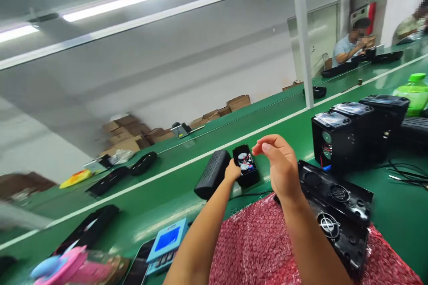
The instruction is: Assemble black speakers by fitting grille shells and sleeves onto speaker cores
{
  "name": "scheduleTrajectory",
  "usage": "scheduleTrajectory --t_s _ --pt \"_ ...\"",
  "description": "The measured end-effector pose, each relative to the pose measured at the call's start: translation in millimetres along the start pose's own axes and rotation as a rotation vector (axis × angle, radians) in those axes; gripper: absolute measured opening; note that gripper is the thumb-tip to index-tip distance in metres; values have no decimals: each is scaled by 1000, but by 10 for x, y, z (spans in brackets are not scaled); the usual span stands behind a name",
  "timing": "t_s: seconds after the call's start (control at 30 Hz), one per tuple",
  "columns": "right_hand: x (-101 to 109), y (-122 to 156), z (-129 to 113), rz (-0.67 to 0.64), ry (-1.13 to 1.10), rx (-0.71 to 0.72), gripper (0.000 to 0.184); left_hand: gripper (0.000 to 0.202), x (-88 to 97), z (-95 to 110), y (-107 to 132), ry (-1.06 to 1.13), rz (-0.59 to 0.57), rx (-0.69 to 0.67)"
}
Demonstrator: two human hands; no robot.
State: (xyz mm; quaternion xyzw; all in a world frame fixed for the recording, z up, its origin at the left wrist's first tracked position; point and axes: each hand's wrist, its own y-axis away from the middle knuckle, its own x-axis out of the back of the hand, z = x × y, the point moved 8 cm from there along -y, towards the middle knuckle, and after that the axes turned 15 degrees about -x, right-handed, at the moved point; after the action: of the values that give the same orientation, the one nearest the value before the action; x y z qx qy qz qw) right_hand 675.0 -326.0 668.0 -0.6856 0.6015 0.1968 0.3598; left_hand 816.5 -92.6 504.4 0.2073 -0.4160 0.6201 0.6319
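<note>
My left hand [233, 170] is closed on the near left edge of an open black housing [250, 180], with round silvery parts and red wires inside. Its fingertips are partly hidden there. Close by on the left, a black casing with a slotted face [214, 173] lies tilted on the bench. My right hand [282, 167] is raised just right of the open housing, its fingers loosely curved and the thumb near them. Nothing shows between them. Below it, black panels with round grilles [347, 227] rest on red bubble wrap [254, 245].
Black box units [351, 136] stand in a row at right, near a green bottle [416, 93]. A blue device with a screen [168, 240], a phone [138, 262] and a pink-lidded bottle [76, 267] lie at lower left. A white post [302, 35] rises beyond. Co-workers sit far right.
</note>
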Motion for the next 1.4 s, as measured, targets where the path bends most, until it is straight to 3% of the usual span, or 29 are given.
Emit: scheduleTrajectory --t_s 0.17,0.27,0.37,0.5,0.63,0.77,0.87,0.9,1.0,1.07,1.17,1.27,1.33,1.4 --pt "-77 173 -126 -69 107 89 8 47 488 115 357 -101 -80 8" --pt "-99 218 -169 -83 150 127 8 61 742 256 802 -89 -220 -68" --pt "-138 213 -147 -94 162 120 8 63 849 352 1316 -98 -348 -117" --pt "-227 225 -85 -120 199 128 6 57 705 347 1830 -154 -494 -142" --pt "-343 297 7 -163 321 130 7 54 577 403 2023 -250 -529 -141" --pt "-482 423 17 -233 530 217 5 49 795 905 2227 -371 -374 -137" --pt "-536 511 -51 -243 659 315 3 44 909 1423 2618 -399 -303 -133" --pt "-541 528 -72 -243 676 332 3 47 845 1541 2784 -368 -361 -114" --pt "-533 551 -122 -240 681 362 4 100 430 1619 3319 -307 -740 49" --pt "-525 556 -134 -240 673 378 5 111 253 1556 3517 -336 -828 161" --pt "-532 575 -131 -247 674 401 4 113 139 1505 3544 -297 -764 181" --pt "-555 615 -131 -252 710 405 3 121 203 1482 3464 -178 -677 144" --pt "-566 644 -150 -255 739 403 4 123 401 1452 3346 -99 -552 125" --pt "-540 648 -185 -244 717 391 3 119 748 1415 3158 -22 -315 98"
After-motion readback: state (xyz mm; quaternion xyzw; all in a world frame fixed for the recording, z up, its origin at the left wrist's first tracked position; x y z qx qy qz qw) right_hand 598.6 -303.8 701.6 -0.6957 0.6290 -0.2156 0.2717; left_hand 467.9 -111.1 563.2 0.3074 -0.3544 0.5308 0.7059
